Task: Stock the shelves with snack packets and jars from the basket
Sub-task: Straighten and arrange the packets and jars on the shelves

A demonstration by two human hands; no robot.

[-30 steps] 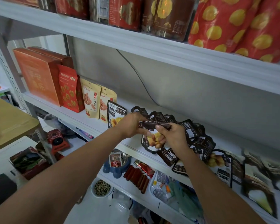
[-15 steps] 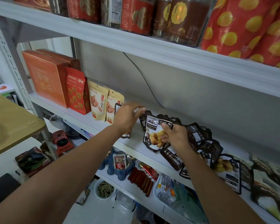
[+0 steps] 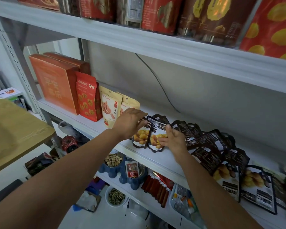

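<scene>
On the middle shelf [image 3: 157, 160] two black snack packets with yellow nuts pictured stand side by side. My left hand [image 3: 130, 123] lies flat with its fingers on the top of the left packet [image 3: 139, 138]. The fingers of my right hand [image 3: 174, 140] are spread against the front of the right packet [image 3: 155, 138]. Neither hand closes around a packet. More black packets [image 3: 205, 141] lean in an overlapping row to the right, and several lie flat [image 3: 257, 187] further right. No basket is in view.
Left on this shelf stand orange boxes [image 3: 56, 83], a red packet [image 3: 87, 98] and beige pouches [image 3: 110, 108]. Jars [image 3: 157, 12] and red-and-yellow bags [image 3: 271, 25] fill the upper shelf. A cable [image 3: 155, 80] runs down the back wall. A cardboard box [image 3: 12, 128] sits at left.
The packet held in both hands has been stood upright on the shelf beside another. My left hand swung left and came back onto the left packet; my right hand's grip has opened.
</scene>
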